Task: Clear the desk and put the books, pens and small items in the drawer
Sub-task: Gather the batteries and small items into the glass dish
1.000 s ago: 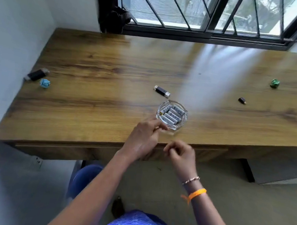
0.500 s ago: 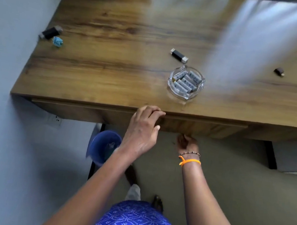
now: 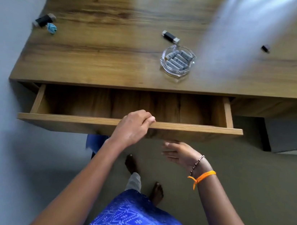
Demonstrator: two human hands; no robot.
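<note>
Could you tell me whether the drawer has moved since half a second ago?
Yes. The drawer has slid out toward the person from under the desk top; before, its front sat flush below the desk edge. The left hand grips its front panel.

Drawer (image 3: pixel 195 127) stands pulled out below the counter (image 3: pixel 94 58) front edge, its wooden floor bare and reachable from above; left hand (image 3: pixel 132 127) grips the front panel's top rim, blocking that stretch; right hand (image 3: pixel 180 153) hangs flat under the panel. On the counter, a glass dish (image 3: pixel 178 60) of batteries sits near the front edge above the drawer's right half; USB stick (image 3: pixel 170 36) just behind it; bare wood between dish and the two small items (image 3: pixel 46 22) at the left edge, beside the wall (image 3: pixel 4 36).
</note>
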